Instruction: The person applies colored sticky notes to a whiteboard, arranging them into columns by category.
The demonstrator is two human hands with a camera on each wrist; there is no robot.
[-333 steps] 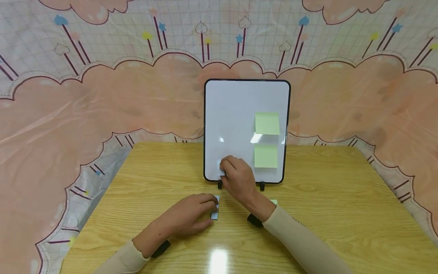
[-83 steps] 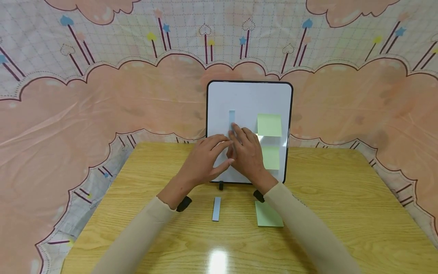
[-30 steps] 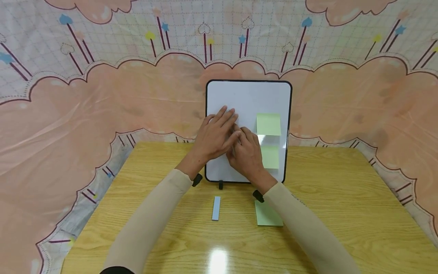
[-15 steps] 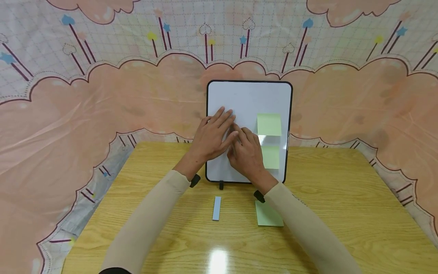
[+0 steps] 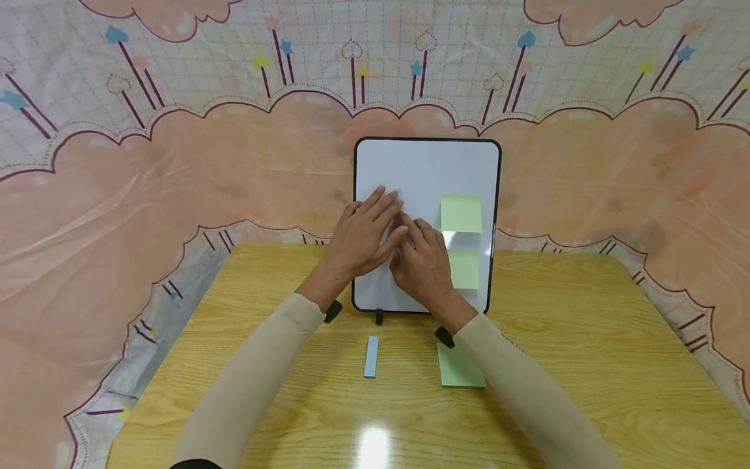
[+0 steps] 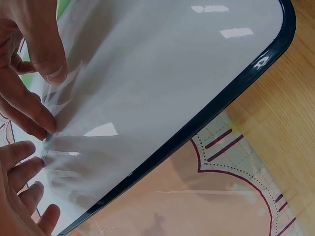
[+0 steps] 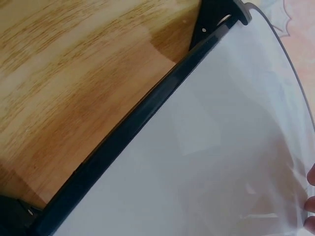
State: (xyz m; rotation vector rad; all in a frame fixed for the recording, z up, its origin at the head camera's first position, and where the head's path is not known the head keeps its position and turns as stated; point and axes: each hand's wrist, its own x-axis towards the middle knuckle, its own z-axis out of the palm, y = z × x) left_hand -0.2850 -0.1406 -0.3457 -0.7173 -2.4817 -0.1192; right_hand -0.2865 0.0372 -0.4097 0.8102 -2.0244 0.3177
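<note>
A whiteboard with a black frame stands upright on the table. My left hand lies with straight, spread fingers against its left half. Just right of it, my right hand touches the board, its index finger reaching up toward the left hand's thumb. In the left wrist view, the right hand's fingers meet the board close to the left fingertips. A narrow pale-blue sticky strip on the board is mostly hidden by the hands. Green sticky notes, an upper one and a lower one, stick on the right side.
A narrow blue sticky-note pad lies on the wooden table before the board. A green sticky-note pad lies under the right forearm, partly covered. Black stand feet hold the board. A patterned cloth hangs behind.
Earlier my left hand was at the blue pad; it has since risen and flattened on the board. My right hand moved up from the lower left. The blue strip, visible 2.8 s ago, is now mostly covered.
</note>
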